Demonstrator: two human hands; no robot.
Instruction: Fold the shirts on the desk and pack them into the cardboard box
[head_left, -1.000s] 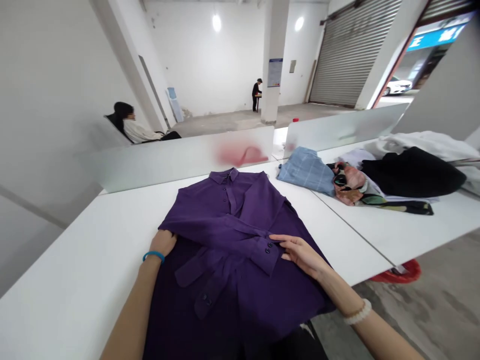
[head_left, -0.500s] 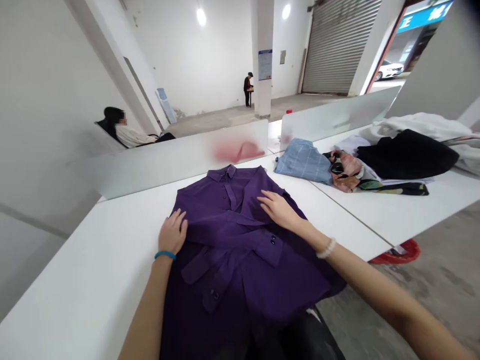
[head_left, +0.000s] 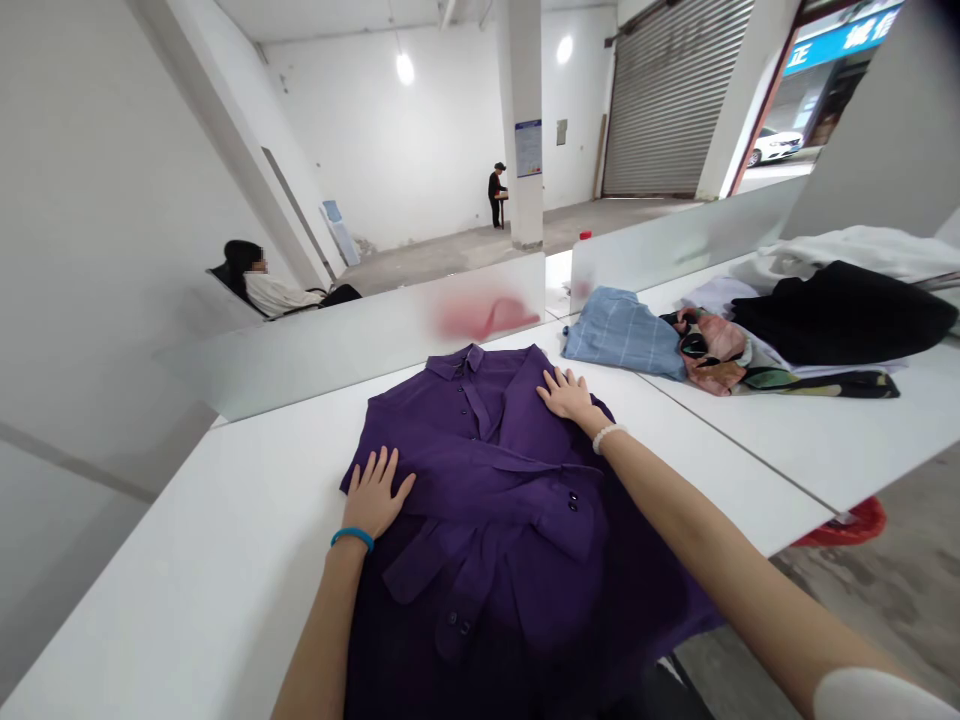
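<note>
Against the earlier frames, your right hand (head_left: 568, 396) has moved up the purple long-sleeved shirt (head_left: 487, 430), away from the buttoned cuff (head_left: 571, 508) to the shoulder edge beside the collar, and your left hand (head_left: 375, 492) has slid inward from the shirt's edge onto the folded sleeve. Both grips are released: palms down, fingers spread flat on the cloth, nothing clenched. Your right arm reaches forward nearly straight, a white bead bracelet (head_left: 608, 437) at its wrist; a blue band (head_left: 352, 537) circles your left wrist. The shirt lies on the white desk (head_left: 225, 570), collar away from you, sleeves folded across its front. Past a frosted partition (head_left: 352, 350), the adjoining desk (head_left: 825, 440) carries a blue checked cloth (head_left: 622, 335), a patterned scarf (head_left: 712, 352) and a black garment (head_left: 832, 315).
</note>
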